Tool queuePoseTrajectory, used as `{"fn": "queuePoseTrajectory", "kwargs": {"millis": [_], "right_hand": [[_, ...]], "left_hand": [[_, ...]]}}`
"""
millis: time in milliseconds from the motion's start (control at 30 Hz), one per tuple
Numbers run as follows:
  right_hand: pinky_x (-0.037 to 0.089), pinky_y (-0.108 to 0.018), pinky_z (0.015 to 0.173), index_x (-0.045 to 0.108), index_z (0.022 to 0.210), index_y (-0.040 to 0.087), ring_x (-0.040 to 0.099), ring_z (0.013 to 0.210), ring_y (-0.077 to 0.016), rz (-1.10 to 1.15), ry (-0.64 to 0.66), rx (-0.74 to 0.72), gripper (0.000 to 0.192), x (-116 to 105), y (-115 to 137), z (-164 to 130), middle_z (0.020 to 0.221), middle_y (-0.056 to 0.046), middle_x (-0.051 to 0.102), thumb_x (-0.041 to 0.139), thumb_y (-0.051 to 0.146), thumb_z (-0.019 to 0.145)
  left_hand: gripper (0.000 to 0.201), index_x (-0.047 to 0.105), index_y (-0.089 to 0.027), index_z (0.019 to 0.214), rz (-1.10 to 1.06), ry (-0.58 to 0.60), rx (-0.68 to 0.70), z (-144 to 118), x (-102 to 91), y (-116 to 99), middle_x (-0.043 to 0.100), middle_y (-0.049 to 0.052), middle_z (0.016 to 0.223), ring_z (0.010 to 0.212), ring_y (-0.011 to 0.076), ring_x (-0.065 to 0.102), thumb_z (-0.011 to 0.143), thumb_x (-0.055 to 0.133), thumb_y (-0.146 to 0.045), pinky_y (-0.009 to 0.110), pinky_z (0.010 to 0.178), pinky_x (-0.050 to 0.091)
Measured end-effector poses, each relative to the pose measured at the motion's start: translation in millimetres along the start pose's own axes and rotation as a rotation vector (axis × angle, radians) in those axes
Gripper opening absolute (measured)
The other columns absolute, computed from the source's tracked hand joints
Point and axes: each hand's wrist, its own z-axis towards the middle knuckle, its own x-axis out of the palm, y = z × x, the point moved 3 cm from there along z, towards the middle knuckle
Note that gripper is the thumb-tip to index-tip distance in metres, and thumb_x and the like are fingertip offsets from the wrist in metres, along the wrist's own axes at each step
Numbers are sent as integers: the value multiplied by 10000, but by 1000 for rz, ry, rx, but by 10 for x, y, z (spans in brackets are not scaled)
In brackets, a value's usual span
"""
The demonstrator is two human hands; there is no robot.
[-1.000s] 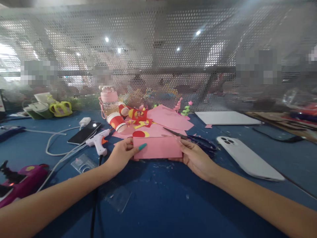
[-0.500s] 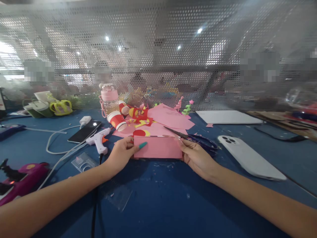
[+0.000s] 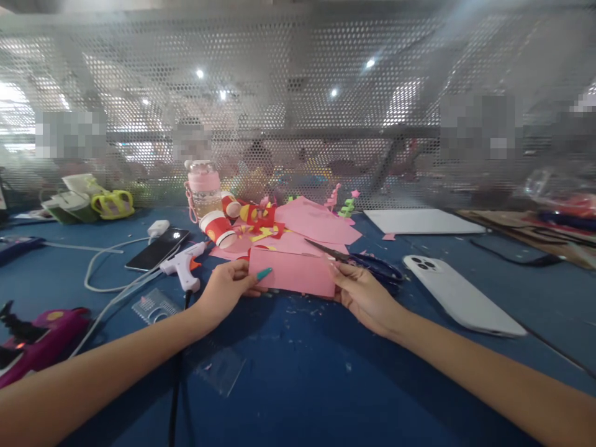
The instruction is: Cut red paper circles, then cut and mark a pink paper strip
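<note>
Two hands (image 3: 228, 287) (image 3: 361, 292) — pink paper (image 3: 292, 273) between, long axis left-right.

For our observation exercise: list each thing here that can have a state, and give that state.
Left hand: gripping the pink paper rectangle by its left edge.
Right hand: holding its right edge.
Dark-handled scissors: lying on the table, blades nearly shut.
Red paper cup: tipped on its side.
Black smartphone: plugged in.

arms: bare, no sleeves | hands: left hand (image 3: 226, 289) teal thumbnail polish | right hand (image 3: 362, 296) ungloved
</note>
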Motion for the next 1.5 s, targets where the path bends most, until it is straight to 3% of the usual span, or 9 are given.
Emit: {"fn": "queuePoseTrajectory", "kwargs": {"millis": [333,500,667,800,900,1033,1133,1300,1500], "right_hand": [[535,-242,562,762,670,190,627,541,-117,-221,93,-5,293,42,8,-35,589,-4,707,862,389,479],[557,-345,759,748,757,188,679,705,-169,-196,36,-88,385,2,15,-22,745,-22,737,846,449,492],[495,-408,918,716,818,205,681,893,-219,-118,-181,-191,450,-24,43,-88,903,-55,741,819,522,516],[519,-413,874,708,828,229,684,909,-236,23,40,-24,438,196,23,-246,943,-70,741,702,624,638],[519,-416,864,697,935,242,667,966,-246,68,179,24,410,338,26,-351,989,-71,736,684,575,697],[528,-390,853,699,876,229,664,972,-238,68,133,9,324,321,26,-348,997,-52,735,806,398,621],[540,-378,831,699,873,219,673,945,-228,52,150,30,335,273,7,-304,961,-48,738,820,379,604],[563,-358,766,701,849,190,695,850,-206,-35,235,105,327,296,-34,-322,875,-52,740,797,415,632],[564,-291,673,715,824,183,698,759,-177,-102,320,168,312,391,-37,-408,812,-43,742,804,400,618]], "left_hand": [[167,631,-167,652,-121,-178,91,6,-56,-41,650,-54,577,518,96,610,549,758,-197,202,535,521],[123,685,-175,692,-58,-207,228,-2,-116,-20,702,-35,645,559,142,660,624,738,-263,242,527,551],[173,749,-220,898,386,-260,783,-154,-125,-76,763,12,887,818,187,715,811,604,-182,309,772,585],[292,683,-207,1084,752,-31,1388,-361,11,-92,714,55,1092,1070,186,643,879,508,-96,318,922,529],[318,628,-196,1162,956,60,1495,-408,68,-67,691,48,1148,1176,192,571,909,463,-96,361,993,477],[325,583,-198,1214,1045,172,1471,-390,112,-49,638,59,1241,1271,222,470,935,432,-128,457,1069,373],[457,544,-209,1272,945,257,1395,-348,112,-50,579,120,1302,1278,276,438,864,552,-415,486,1053,374],[577,515,-268,1313,617,267,889,-199,58,-65,378,144,1445,1353,342,313,796,607,-507,554,1065,328],[549,523,-258,1298,166,502,361,-167,153,-67,501,98,1388,1232,279,512,773,684,-236,453,997,461]]}}
